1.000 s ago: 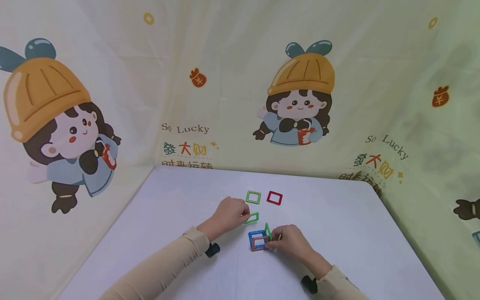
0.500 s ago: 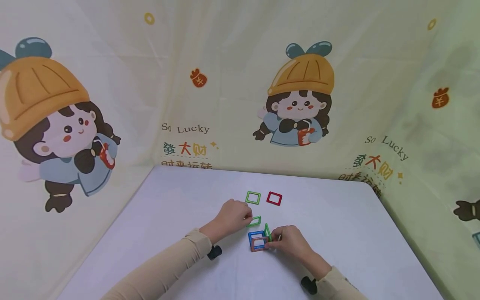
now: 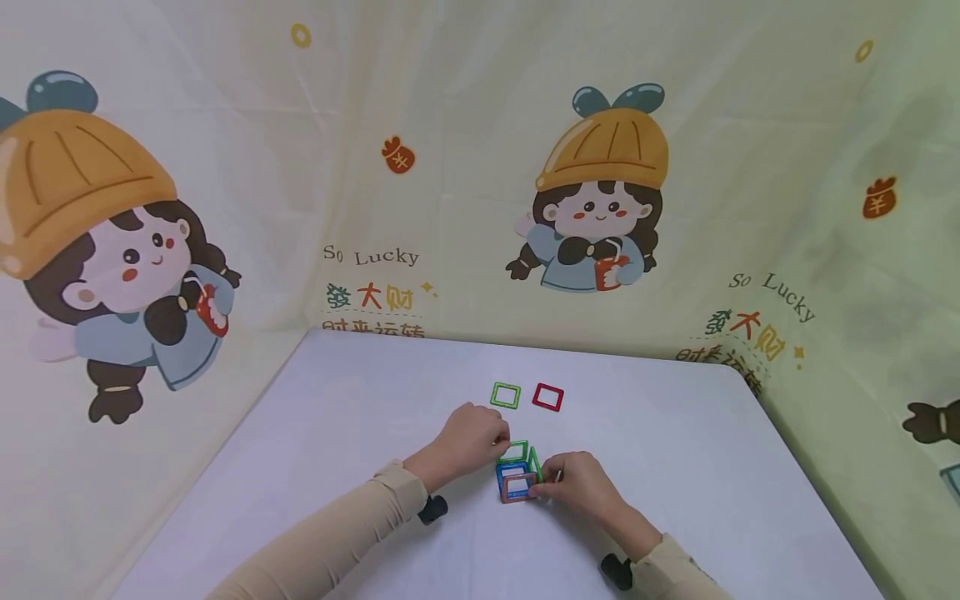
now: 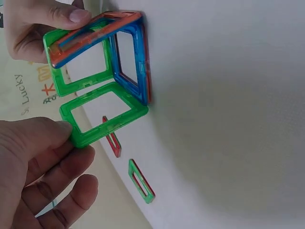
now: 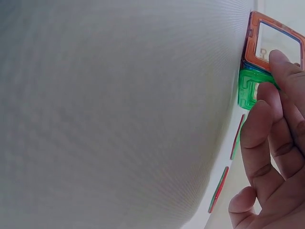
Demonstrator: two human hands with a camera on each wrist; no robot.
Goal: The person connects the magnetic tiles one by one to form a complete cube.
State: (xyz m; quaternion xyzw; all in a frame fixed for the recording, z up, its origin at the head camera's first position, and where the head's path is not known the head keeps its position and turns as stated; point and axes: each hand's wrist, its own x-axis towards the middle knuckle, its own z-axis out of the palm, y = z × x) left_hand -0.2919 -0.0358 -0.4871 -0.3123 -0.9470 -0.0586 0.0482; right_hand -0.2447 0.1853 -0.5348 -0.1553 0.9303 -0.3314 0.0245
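Observation:
My left hand pinches a green square magnetic tile between thumb and fingers. That tile stands tilted, its lower edge right at the back of a blue square tile lying on the table. On the blue tile's near side rises an orange tile; on its right side stands another green tile. My right hand pinches these two upright tiles near their shared corner, its thumb over the orange one. In the right wrist view its fingers hide part of the green tile.
Behind the build, a light green tile and a red tile lie flat, side by side, on the white table. A printed cloth backdrop surrounds the table's far and side edges.
My left hand has moved right and toward me, bringing its green tile from behind the build up to the blue tile's back edge. The right hand has stayed in place.

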